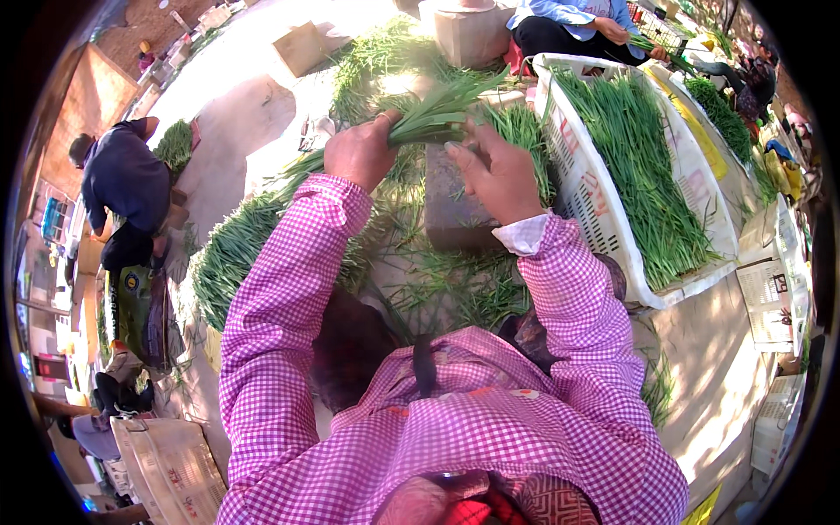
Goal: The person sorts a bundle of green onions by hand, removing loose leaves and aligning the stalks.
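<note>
My left hand (361,150) is closed around a bunch of garlic chives (429,114), its leaves fanning out to the right. My right hand (500,172) is beside those leaves, fingers curved and thumb apart from them; whether the fingertips touch the leaves is hard to make out. Below the hands stands a brown block (455,201) with loose leaves scattered around it. A thick pile of chives (236,249) lies to the left, partly behind my left sleeve. More chives (521,131) lie just beyond my right hand.
On the right stands a white plastic crate (604,210) filled with chives. A person (577,26) sits at the far side holding stalks; another person (131,188) bends over at the left. A cardboard box (299,48) and loose greens (372,66) lie ahead. A pale crate (171,472) stands lower left.
</note>
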Tool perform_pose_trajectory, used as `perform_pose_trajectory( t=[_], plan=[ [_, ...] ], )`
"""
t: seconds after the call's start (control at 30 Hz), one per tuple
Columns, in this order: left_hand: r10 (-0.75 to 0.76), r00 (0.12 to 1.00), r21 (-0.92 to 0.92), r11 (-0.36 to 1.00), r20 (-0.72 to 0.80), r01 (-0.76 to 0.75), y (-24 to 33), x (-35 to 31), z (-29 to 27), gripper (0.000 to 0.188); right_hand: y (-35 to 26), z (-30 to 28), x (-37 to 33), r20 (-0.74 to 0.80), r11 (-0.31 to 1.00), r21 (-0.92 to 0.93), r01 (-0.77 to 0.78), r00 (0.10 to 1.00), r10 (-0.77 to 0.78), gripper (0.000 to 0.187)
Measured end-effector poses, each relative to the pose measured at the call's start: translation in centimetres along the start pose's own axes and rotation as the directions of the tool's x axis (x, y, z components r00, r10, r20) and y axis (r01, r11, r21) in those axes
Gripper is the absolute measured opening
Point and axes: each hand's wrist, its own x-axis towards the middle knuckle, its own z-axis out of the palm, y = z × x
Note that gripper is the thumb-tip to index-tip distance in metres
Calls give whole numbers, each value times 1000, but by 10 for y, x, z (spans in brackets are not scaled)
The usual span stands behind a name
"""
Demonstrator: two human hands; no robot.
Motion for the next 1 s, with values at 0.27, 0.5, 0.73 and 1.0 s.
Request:
perform_pose_trajectory(
  t=[0.27, 0.5, 0.73, 1.0],
  plan=[
    [34, 999, -75, 997, -5, -35, -3, -13, 17, 26, 19, 38, 1, -243, 939, -308, 156, 941, -236, 22],
    [138, 985, 33, 990, -104, -136, -21, -25, 27, 21, 26, 57, -12, -196, 770, -536, 346, 837, -511, 12],
    [367, 878, 180, 929, -307, -325, -37, -24, 31, 23, 15, 64, -15, -332, 939, -143, 312, 879, -342, 7],
    [439, 816, 296, 891, -376, -343, -32, -22, 6, 24, -29, 14, -23, -366, 840, 537, 76, 918, 150, 6]
  ],
)
